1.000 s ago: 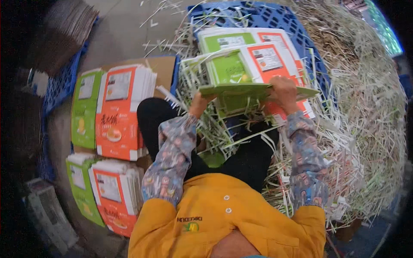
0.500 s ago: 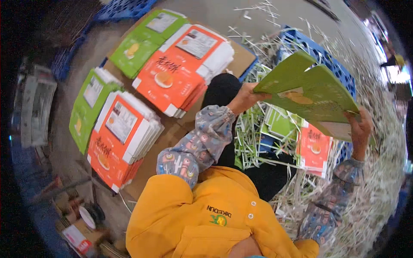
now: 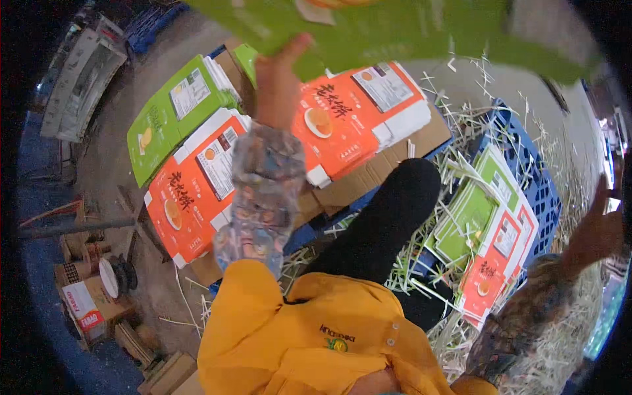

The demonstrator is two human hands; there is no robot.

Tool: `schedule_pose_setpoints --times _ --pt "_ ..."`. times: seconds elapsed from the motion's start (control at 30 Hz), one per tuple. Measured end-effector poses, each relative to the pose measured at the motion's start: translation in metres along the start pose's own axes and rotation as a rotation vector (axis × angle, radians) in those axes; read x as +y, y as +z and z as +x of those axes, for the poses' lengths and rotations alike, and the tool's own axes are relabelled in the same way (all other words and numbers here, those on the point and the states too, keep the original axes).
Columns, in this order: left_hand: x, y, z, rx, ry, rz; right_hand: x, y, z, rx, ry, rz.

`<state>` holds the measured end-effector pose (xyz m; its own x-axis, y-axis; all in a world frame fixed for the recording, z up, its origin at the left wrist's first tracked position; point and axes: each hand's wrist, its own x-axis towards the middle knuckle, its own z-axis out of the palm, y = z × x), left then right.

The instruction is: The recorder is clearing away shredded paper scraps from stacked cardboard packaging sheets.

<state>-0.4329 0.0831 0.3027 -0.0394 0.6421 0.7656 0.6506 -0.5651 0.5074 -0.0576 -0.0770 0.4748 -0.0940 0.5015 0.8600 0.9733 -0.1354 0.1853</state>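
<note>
My left hand is raised and grips the lower edge of a flat green carton that spans the top of the view. Under that arm lie stacks of flattened cartons: a green stack, an orange stack and another orange stack. My right hand is far out at the right edge with its fingers apart, holding nothing I can see. It is beside a mixed pile of green and orange cartons lying on a blue plastic crate.
Pale shredded paper strips cover the floor around the crate and my black-trousered legs. Brown cardboard sheets lie under the stacks. Small boxes and a tape roll sit at lower left.
The green carton has swung up and to the left, out over the sorted stacks. My right hand has let go of it and dropped to the right side.
</note>
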Motion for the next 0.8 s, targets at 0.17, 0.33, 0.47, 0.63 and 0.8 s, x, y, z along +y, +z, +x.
schedule_pose_setpoints --times 0.17,0.33,0.47,0.63,0.8 --pt "-0.116 -0.027 0.046 0.316 -0.598 -1.199 -0.014 0.082 -0.107 -0.309 0.001 0.437" --pt "-0.231 0.003 0.029 0.239 -0.857 -1.233 -0.014 0.114 -0.212 -0.705 0.282 0.422" --pt "-0.3 0.068 -0.04 0.176 -1.075 -1.06 -0.014 0.115 -0.272 -0.909 0.553 0.502" --pt "-0.403 0.033 -0.081 -0.173 -1.059 -0.47 -0.016 0.102 -0.306 -0.988 0.549 0.517" --pt "-0.351 0.059 -0.06 -0.084 -1.286 -0.695 0.019 0.062 -0.345 -1.059 0.643 0.375"
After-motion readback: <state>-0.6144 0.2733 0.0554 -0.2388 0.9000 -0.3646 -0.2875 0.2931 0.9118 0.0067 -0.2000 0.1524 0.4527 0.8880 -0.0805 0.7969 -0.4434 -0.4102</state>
